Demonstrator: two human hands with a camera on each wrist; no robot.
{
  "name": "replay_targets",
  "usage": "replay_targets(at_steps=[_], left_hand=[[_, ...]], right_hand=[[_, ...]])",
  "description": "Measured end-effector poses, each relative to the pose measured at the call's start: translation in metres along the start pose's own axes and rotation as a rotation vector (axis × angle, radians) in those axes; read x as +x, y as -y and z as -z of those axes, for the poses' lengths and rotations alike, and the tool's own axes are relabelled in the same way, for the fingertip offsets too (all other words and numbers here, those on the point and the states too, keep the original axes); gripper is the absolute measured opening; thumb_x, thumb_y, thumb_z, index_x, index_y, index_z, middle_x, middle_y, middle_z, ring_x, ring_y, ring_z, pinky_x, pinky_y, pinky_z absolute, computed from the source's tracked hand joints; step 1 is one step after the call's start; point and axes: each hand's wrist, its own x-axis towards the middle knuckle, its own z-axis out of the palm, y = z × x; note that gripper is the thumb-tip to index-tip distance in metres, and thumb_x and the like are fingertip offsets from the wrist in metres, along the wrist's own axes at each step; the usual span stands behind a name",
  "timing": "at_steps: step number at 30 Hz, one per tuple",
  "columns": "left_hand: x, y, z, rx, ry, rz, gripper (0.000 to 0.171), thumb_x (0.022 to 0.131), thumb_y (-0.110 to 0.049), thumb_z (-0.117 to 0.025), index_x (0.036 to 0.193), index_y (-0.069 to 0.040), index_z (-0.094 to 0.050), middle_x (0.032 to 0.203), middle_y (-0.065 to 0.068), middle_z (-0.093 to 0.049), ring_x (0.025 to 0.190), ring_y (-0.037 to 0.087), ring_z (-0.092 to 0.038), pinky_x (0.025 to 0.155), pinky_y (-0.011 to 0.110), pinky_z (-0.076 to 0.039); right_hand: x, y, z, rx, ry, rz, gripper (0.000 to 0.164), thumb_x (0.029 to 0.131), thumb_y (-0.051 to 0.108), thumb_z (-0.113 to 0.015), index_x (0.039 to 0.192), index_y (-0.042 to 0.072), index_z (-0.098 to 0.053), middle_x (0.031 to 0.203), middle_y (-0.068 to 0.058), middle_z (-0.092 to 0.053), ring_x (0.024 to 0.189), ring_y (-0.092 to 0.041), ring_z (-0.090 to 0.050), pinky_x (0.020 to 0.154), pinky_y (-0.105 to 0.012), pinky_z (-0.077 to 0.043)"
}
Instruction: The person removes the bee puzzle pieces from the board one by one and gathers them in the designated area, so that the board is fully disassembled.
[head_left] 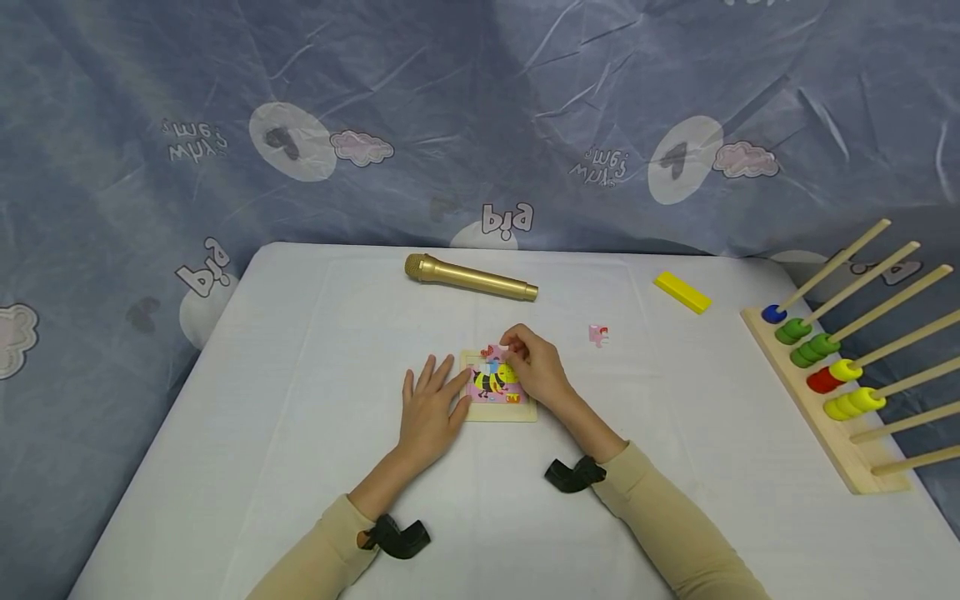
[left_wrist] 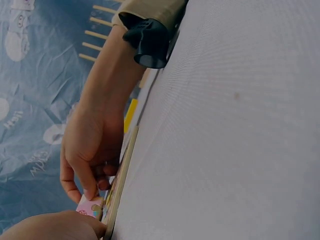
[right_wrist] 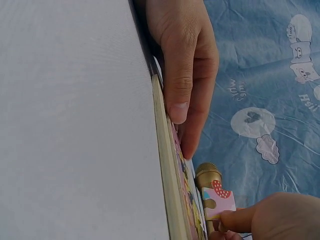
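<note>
A small wooden jigsaw tray (head_left: pixel 500 414) lies on the table, filled in part with pink pieces that show a yellow and black bee (head_left: pixel 491 381). My right hand (head_left: pixel 542 365) pinches a pink puzzle piece (right_wrist: pixel 218 201) between thumb and finger, tilted up at the tray's far side. My left hand (head_left: pixel 431 412) rests at the tray's left edge, fingers spread and fairly straight, with thumb and fingertip touching it. Another pink puzzle piece (head_left: pixel 598 334) lies loose on the table, to the right beyond the tray.
A gold microphone (head_left: pixel 472 277) lies near the table's far edge. Right of it is a yellow block (head_left: pixel 682 292). A wooden bead rack (head_left: pixel 832 408) with slanting pegs and coloured beads stands at the right edge. Behind hangs a patterned blue-grey cloth (head_left: pixel 450 100).
</note>
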Motion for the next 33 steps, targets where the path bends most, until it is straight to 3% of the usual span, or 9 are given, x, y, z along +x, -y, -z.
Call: replay_targets(at_steps=[4, 8, 14, 22, 26, 33], left_hand=[[0.000, 0.000, -0.001, 0.001, 0.005, 0.000, 0.040, 0.093, -0.026, -0.064, 0.131, -0.016, -0.064, 0.149, 0.015, -0.047, 0.144, 0.040, -0.031, 0.113, 0.067, -0.015], [-0.001, -0.001, 0.000, -0.005, -0.002, -0.005, 0.040, 0.092, -0.025, -0.065, 0.131, -0.015, -0.064, 0.148, 0.015, -0.048, 0.144, 0.041, -0.032, 0.112, 0.068, -0.015], [-0.001, -0.002, 0.001, -0.012, -0.007, -0.003, 0.040, 0.092, -0.025, -0.065, 0.131, -0.014, -0.063, 0.149, 0.015, -0.047, 0.144, 0.041, -0.031, 0.113, 0.068, -0.015], [-0.001, -0.001, 0.001, -0.007, -0.004, -0.002, 0.040, 0.092, -0.025, -0.065, 0.131, -0.014, -0.063, 0.149, 0.015, -0.047, 0.144, 0.041, -0.031, 0.113, 0.068, -0.015], [-0.001, -0.001, 0.001, 0.000, -0.010, -0.003, 0.040, 0.092, -0.025, -0.065, 0.131, -0.014, -0.064, 0.149, 0.015, -0.047, 0.144, 0.041, -0.031, 0.112, 0.068, -0.016], [-0.001, -0.001, 0.001, -0.009, -0.011, -0.002, 0.040, 0.092, -0.024, -0.065, 0.131, -0.014, -0.064, 0.149, 0.015, -0.048, 0.144, 0.041, -0.031, 0.113, 0.068, -0.015]], right_hand=[[0.000, 0.003, 0.004, 0.057, -0.017, -0.011, 0.013, 0.091, -0.001, -0.059, 0.102, 0.005, -0.063, 0.086, -0.010, -0.059, 0.077, -0.019, -0.052, 0.067, -0.021, -0.043], [0.001, 0.006, 0.012, 0.120, -0.027, -0.074, 0.013, 0.093, 0.002, -0.058, 0.104, 0.005, -0.064, 0.092, -0.011, -0.060, 0.084, -0.020, -0.053, 0.072, -0.020, -0.044], [0.006, 0.000, 0.037, 0.215, -0.050, -0.172, 0.015, 0.094, 0.004, -0.059, 0.107, 0.003, -0.065, 0.094, -0.013, -0.058, 0.077, -0.021, -0.053, 0.063, -0.020, -0.047], [0.002, -0.029, 0.091, 0.179, -0.141, -0.230, 0.020, 0.094, 0.007, -0.061, 0.112, 0.000, -0.066, 0.090, -0.005, -0.060, 0.077, -0.022, -0.058, 0.066, -0.023, -0.054], [-0.002, -0.046, 0.118, 0.157, -0.198, -0.267, 0.025, 0.095, 0.011, -0.062, 0.115, -0.002, -0.066, 0.085, 0.004, -0.061, 0.076, -0.015, -0.060, 0.066, -0.019, -0.054], [-0.008, -0.069, 0.143, 0.081, -0.265, -0.350, 0.027, 0.096, 0.015, -0.062, 0.116, -0.001, -0.066, 0.079, 0.014, -0.059, 0.074, -0.009, -0.059, 0.065, -0.014, -0.052]])
